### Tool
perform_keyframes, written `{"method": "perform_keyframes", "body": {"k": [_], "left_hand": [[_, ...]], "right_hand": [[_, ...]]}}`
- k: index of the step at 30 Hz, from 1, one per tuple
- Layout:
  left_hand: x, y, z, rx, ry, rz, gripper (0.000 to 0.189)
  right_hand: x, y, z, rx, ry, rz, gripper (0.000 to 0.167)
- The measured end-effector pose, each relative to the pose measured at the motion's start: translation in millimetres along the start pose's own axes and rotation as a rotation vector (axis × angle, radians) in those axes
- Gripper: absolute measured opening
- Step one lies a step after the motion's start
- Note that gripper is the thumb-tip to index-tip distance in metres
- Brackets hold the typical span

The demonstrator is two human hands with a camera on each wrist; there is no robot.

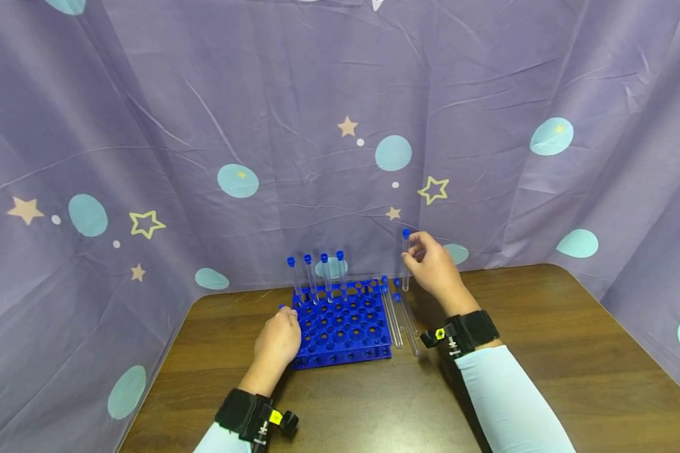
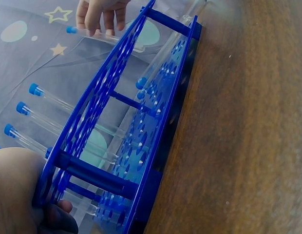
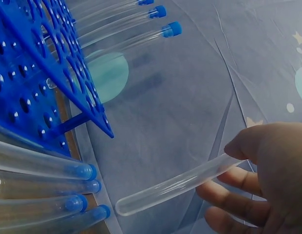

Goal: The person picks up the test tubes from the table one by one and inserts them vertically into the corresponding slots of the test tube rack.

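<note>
Your R hand (image 1: 436, 267) pinches one tube (image 1: 405, 261) btwn thumb and fingertips, up high, nr its blue cap (image 1: 405, 233). The other fingers bend loosely w/o squeezing. The tube is to the R of the rack (image 1: 340, 353), nr the back of the table (image 1: 340, 409); can't tell if its round end touches the wood.

It's prob. light and stiff, and slick too, b/c the sides look so smooth. Glass or plastic? Can't tell, so treat it as smth that may crack. Best spot to hold is just under the cap, w/ a soft pinch, so the low end is free. Its long way runs almost straight up and down: cap up, round end down.

Next out, R of the rack, 4 loose tubes (image 1: 407, 326) lie flat, side by side. Their caps point to the back, round ends twd you.

Your L hand (image 1: 277, 336) grips the L end of the rack, fingers bent round the edge. 4 rack tubes (image 1: 327, 277) stand in holes along the back, caps up. Behind it all hangs a purple cloth (image 1: 317, 126) w/ stars and dots.
</note>
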State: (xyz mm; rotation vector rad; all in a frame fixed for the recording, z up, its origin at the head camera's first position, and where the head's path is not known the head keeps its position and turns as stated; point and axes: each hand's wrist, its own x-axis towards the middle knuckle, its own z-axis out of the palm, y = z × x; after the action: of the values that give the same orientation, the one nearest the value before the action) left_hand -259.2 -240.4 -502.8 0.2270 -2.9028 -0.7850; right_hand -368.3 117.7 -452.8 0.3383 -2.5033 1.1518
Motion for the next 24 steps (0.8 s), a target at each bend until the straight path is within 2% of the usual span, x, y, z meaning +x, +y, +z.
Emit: {"method": "perform_keyframes", "body": {"k": [7,15,24], "left_hand": [[0.5,0.0,0.2,0.008,0.023,0.011,0.041],[1.2,0.0,-0.3,0.009,0.017,0.006,0.042],[-0.9,2.1,-1.0,0.009,0.011,0.007,0.044]], "right_hand": [[0.4,-5,1,0.055,0.039,-0.041,0.038],[1.4,-12,6,0.129,0.105,-0.112,0.040],[-2.5,-23,14,0.171,0.087,-0.149,0.042]]}}
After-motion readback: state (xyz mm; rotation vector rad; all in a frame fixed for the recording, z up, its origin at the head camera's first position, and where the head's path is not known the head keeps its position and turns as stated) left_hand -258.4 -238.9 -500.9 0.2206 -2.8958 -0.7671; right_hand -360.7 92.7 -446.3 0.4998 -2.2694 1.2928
